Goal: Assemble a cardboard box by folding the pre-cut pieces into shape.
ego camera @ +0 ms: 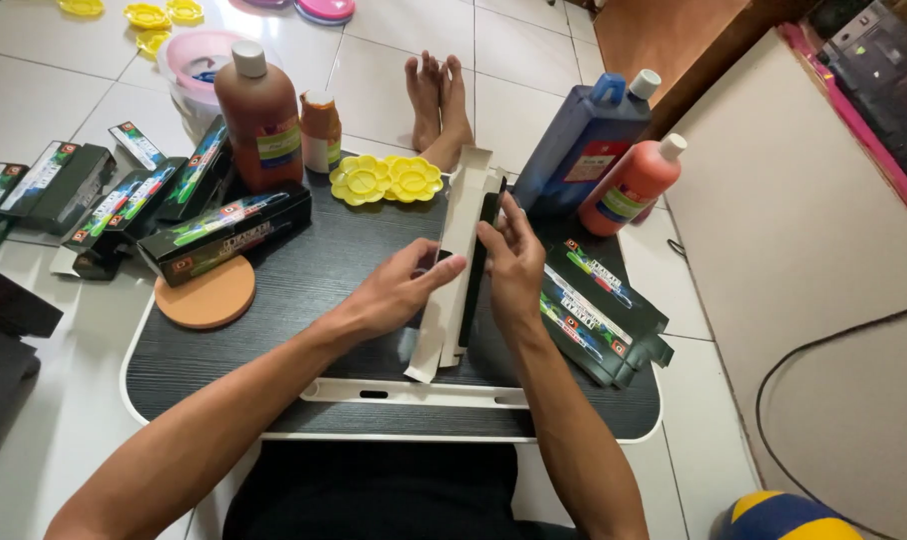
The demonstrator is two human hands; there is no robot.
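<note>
Both my hands hold a long flat cardboard carton (456, 262), plain beige inside and dark outside, standing on edge over the black lap table (304, 290). My left hand (399, 293) presses its beige face from the left. Gripping the dark side from the right is my right hand (515, 262), fingers near the carton's upper end. A stack of flattened dark printed cartons (599, 312) lies just right of my right hand.
Folded dark boxes (224, 232) lie at the table's left, with more on the tiled floor. A brown bottle (260, 115), small orange bottle (321, 130), blue bottle (586, 140), coral bottle (634, 185), yellow palettes (386, 179) and a round orange disc (206, 294) surround the workspace. My feet (439, 100) rest beyond.
</note>
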